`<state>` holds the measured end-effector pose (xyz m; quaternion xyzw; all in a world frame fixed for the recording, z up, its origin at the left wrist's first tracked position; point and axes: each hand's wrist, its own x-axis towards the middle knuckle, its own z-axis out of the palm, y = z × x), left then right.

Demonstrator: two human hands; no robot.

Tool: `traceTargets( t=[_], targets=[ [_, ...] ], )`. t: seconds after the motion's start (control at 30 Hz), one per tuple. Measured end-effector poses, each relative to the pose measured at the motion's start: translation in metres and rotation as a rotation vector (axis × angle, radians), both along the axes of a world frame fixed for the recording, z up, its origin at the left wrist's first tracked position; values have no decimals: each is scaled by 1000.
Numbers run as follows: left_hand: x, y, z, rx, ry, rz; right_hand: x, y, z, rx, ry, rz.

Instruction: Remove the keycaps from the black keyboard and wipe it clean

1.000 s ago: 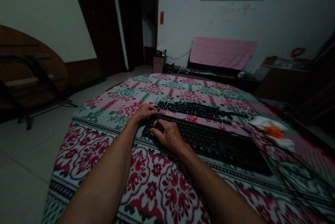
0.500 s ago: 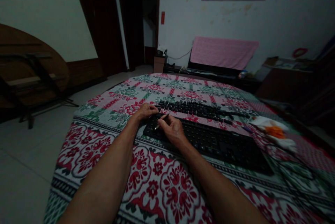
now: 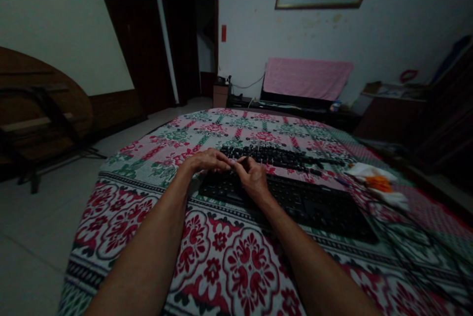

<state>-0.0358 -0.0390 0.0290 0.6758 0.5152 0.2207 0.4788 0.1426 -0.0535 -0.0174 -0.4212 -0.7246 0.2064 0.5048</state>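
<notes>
A black keyboard [image 3: 295, 203] lies at a slant on the patterned cloth, many of its key places showing bare studs. Over its far left corner my two hands meet at the fingertips. My left hand [image 3: 210, 160] is closed in a pinch; whatever is between its fingers is too small and dark to name. My right hand [image 3: 254, 179] is closed too, its thumb and fingers around a slim pen-like tool, mostly hidden by the hand. Just behind the keyboard, many loose black keycaps [image 3: 273, 155] are spread in a long band.
A floral cloth [image 3: 221, 257] covers the large table. Right of the keycaps lies white wrapping [image 3: 397, 201] with an orange item [image 3: 379, 183]. Black cable [image 3: 402, 252] loops at the right. A folded round table [image 3: 44, 84] leans at the left wall.
My right hand has lifted off the keyboard's left part and moved up to my left hand's fingertips. The pen-like tool has turned and is now largely hidden. The view has shifted slightly.
</notes>
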Motion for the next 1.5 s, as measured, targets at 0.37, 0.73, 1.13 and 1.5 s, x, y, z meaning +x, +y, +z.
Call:
traceTargets(
  t=[0.37, 0.73, 1.13, 1.5],
  targets=[
    [16, 7, -10, 3, -24, 84, -1, 1, -6, 25, 21, 59],
    [15, 12, -17, 34, 41, 193, 0, 6, -7, -98, 35, 24],
    [1, 26, -16, 263, 60, 512, -1, 2, -2, -80, 26, -78],
    [23, 64, -24, 359, 565, 364, -1, 6, -8, -74, 45, -84]
  ],
)
